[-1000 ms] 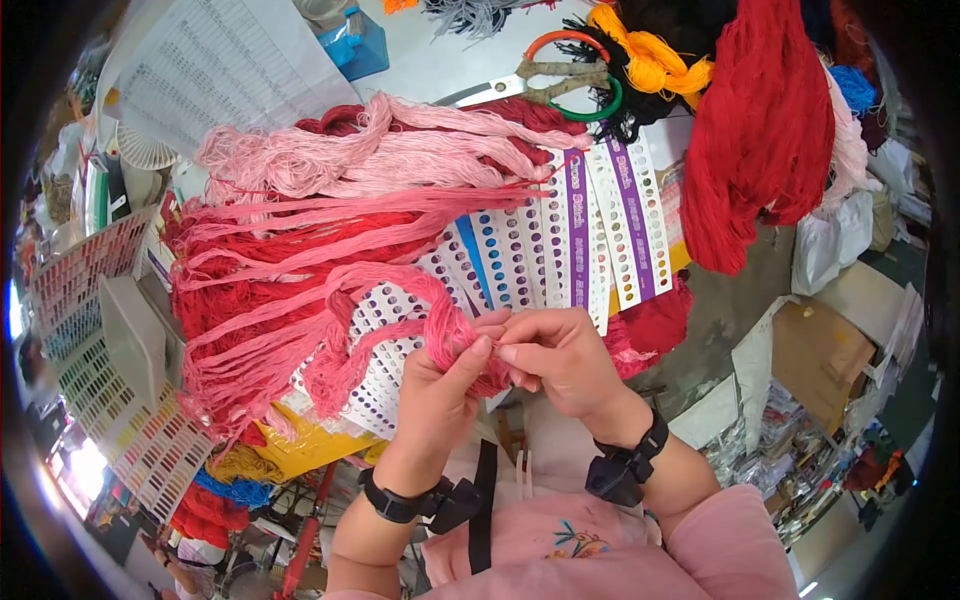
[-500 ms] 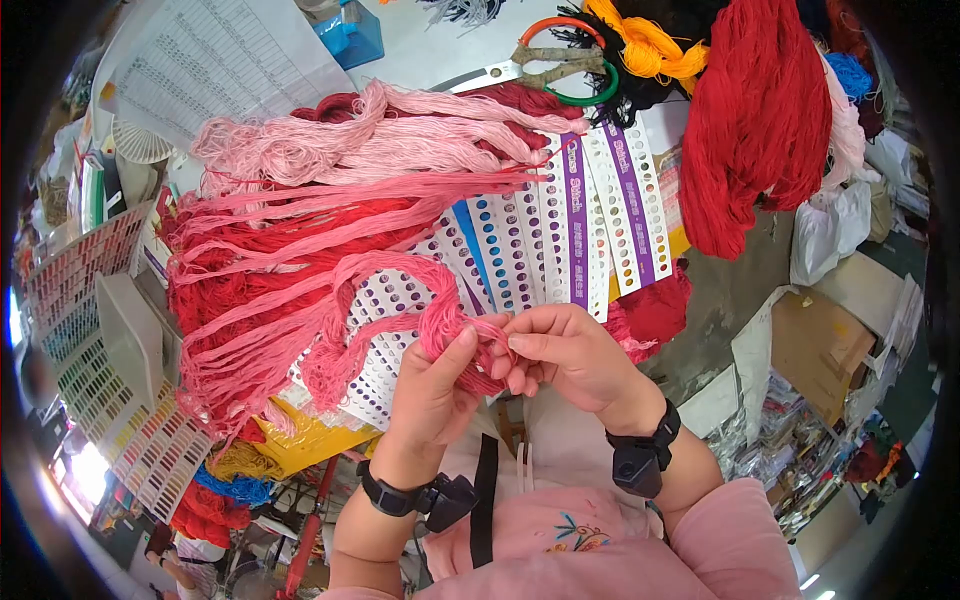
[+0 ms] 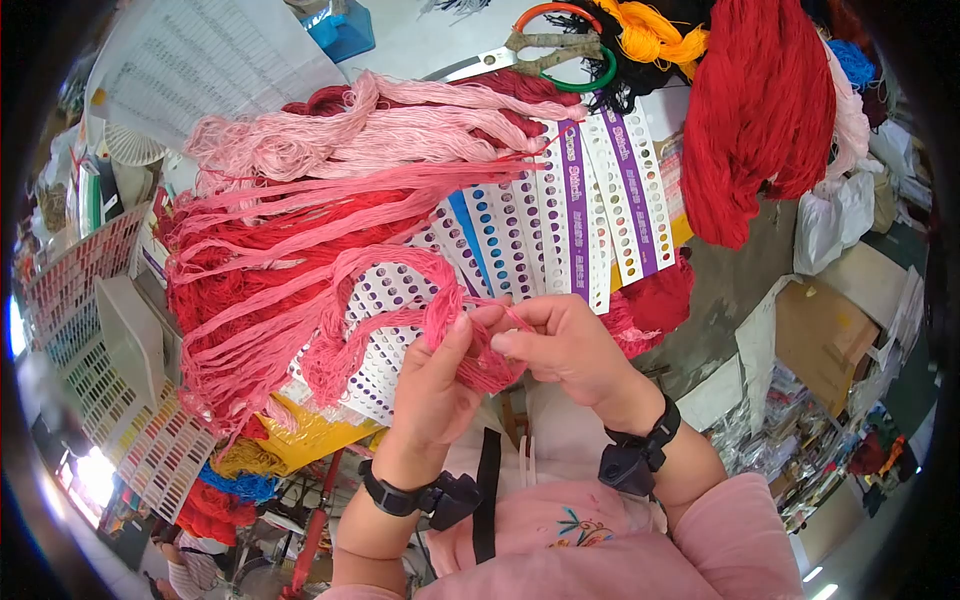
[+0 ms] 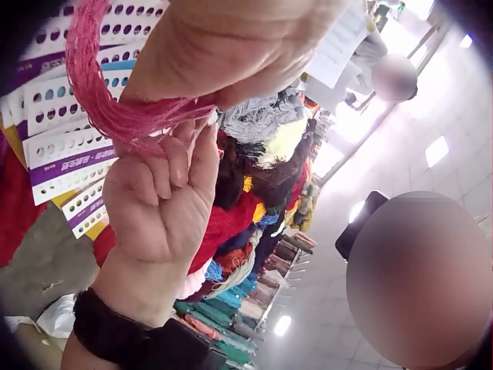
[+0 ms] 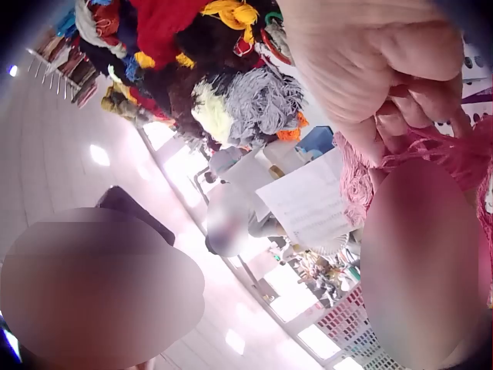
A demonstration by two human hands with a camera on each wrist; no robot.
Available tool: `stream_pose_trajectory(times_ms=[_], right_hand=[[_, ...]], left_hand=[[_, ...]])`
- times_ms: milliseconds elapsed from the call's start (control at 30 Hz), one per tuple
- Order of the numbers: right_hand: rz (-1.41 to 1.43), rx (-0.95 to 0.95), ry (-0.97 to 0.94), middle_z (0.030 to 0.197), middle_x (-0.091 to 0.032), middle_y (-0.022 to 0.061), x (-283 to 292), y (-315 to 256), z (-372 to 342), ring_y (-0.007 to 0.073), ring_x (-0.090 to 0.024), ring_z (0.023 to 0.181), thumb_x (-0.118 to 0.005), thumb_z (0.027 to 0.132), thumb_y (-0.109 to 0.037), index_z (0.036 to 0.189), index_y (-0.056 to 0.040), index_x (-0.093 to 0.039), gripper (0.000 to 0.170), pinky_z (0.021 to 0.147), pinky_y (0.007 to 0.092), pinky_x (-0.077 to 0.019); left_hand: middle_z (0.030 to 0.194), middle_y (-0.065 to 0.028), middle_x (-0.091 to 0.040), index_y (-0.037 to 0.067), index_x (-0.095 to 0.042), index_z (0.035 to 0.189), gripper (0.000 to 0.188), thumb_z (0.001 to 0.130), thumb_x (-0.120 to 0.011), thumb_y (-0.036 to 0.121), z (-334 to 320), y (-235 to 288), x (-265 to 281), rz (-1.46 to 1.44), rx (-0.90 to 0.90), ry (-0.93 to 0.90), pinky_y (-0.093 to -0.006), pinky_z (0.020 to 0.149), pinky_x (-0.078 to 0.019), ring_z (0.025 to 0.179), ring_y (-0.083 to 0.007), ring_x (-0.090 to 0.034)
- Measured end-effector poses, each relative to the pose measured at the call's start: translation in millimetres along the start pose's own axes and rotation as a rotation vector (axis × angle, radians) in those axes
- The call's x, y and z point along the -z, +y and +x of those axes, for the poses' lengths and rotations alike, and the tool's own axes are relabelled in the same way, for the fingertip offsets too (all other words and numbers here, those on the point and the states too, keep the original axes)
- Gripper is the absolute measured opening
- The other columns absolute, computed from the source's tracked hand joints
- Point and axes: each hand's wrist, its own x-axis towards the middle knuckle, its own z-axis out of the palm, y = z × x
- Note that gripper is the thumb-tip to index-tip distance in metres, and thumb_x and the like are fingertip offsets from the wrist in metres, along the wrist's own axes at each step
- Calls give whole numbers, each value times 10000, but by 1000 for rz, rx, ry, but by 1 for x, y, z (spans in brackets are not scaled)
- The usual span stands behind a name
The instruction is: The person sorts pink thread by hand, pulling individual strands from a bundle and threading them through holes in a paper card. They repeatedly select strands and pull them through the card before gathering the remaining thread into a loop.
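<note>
A bundle of pink thread runs from the pile into the left hand, whose thumb and fingers grip it. Close beside it, the right hand pinches a few pink strands between thumb and index finger. In the left wrist view the pink thread loops down to the right hand, its fingers curled at the strands. The right wrist view shows the right hand with curled fingers at the pink thread. Parts of the left fingers are hidden behind the thread.
Red and pink skeins lie over punched cards with purple bands. Scissors with orange and green handles lie at the back, near black and yellow thread. A large red skein hangs at the right; printed paper lies back left.
The right hand has drawn slightly back and turned, with strands pinched in its fingers. The left hand keeps its grip on the bundle, and its thread has shifted a little.
</note>
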Motion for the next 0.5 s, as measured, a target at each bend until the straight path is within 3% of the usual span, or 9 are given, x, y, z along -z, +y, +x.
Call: stream_pose_trajectory(times_ms=[33, 167, 433, 500], right_hand=[[-160, 59, 18, 605, -494, -20, -2, 0, 1, -7, -384, 515, -558, 729, -48, 794, 19, -579, 96, 427, 142, -278], [-198, 108, 16, 620, -504, -25, -3, 2, 2, -13, -385, 518, -550, 729, -42, 770, 20, -588, 83, 432, 142, -279], [44, 34, 30, 608, -507, -32, 9, 4, 1, 0, -367, 473, -556, 719, -32, 747, -5, -591, 52, 384, 151, -232], [45, 49, 12, 603, -505, -35, 12, 6, 1, 1, -368, 473, -558, 719, -36, 753, -7, -591, 56, 389, 151, -237]], left_hand=[[957, -123, -539, -30, -488, 1011, 285, 858, -382, 186, 0, 0, -1, 33, -5, -8, -316, 740, -458, 866, -180, -536], [970, -127, -531, -32, -486, 1010, 290, 860, -375, 190, 0, 0, -6, 38, -6, -17, -316, 742, -458, 870, -185, -536], [989, -127, -523, -24, -508, 958, 261, 854, -390, 183, 3, 0, -4, -54, -8, -45, -316, 749, -453, 875, -191, -532], [997, -132, -517, -29, -494, 976, 259, 846, -403, 176, 3, -6, -3, 36, -60, -35, -323, 757, -451, 885, -203, -528]])
